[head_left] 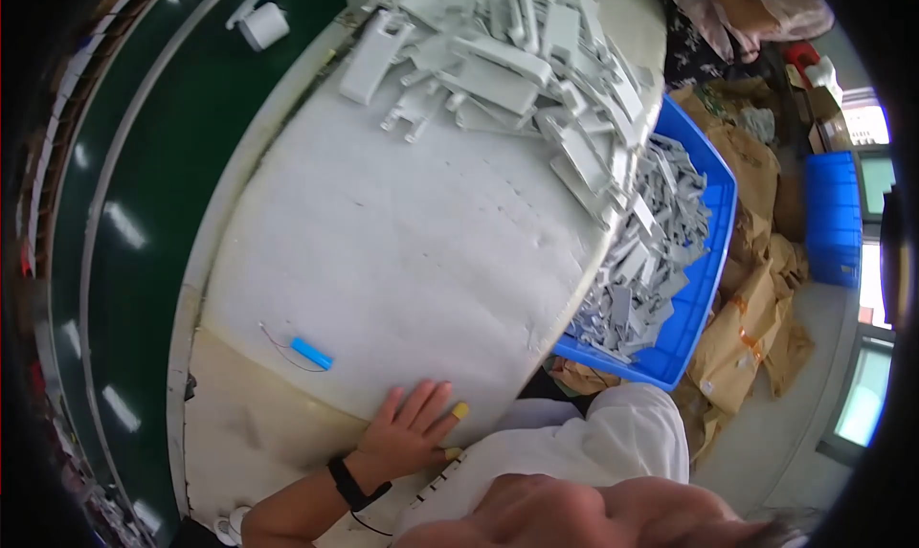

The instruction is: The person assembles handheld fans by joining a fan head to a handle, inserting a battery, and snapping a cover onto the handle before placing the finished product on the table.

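My left hand [412, 428] lies palm down at the near edge of the table, with its fingers stretched out and nothing in them. Yellow finger cots cover the tips of its thumb and index finger, and a black band circles the wrist. Ahead and to the left of the fingers, apart from them, a small blue cylindrical battery [312, 354] with thin wires rests on the white padded tabletop [402, 232]. A heap of light-grey plastic parts [498, 74] covers the table's far end. My right hand is out of sight.
Right of the table, a blue bin [723, 223] holds many grey plastic pieces. Brown paper sacks [751, 328] lie beyond it. A green conveyor belt [182, 194] runs along the left, carrying a white plastic item [263, 26]. Part of another person [751, 12] shows at the far right.
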The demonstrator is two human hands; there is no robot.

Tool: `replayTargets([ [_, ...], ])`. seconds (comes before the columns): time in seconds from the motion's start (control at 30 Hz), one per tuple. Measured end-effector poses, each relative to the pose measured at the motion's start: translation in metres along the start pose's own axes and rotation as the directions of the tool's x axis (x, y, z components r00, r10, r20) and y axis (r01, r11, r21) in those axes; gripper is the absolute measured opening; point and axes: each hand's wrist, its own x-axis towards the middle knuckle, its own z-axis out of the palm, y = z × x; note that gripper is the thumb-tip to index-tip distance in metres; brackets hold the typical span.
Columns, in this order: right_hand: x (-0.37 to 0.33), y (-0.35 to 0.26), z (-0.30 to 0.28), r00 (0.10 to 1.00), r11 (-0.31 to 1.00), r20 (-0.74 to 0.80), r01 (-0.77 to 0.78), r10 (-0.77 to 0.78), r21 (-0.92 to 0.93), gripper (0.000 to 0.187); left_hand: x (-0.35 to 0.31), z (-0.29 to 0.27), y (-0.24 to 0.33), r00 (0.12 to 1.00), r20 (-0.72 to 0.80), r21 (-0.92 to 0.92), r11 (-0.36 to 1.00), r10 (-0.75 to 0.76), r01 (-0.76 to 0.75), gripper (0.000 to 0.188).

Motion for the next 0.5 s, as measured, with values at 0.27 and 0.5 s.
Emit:
replayTargets([
  [0.27,0.053,-0.030,0.013,0.933,0.939,0.098,0.344,-0.345,0.024,0.027,0.005,-0.003,0.001,0.994,-0.105,0.020,0.999,-0.026,0.028,0.060],
  [0.5,0.037,0.026,0.022,0.774,0.790,0.178,0.613,-0.607,0.031,0.028,0.002,-0.001,0.007,0.985,-0.167,-0.002,0.999,-0.045,0.045,0.065],
])
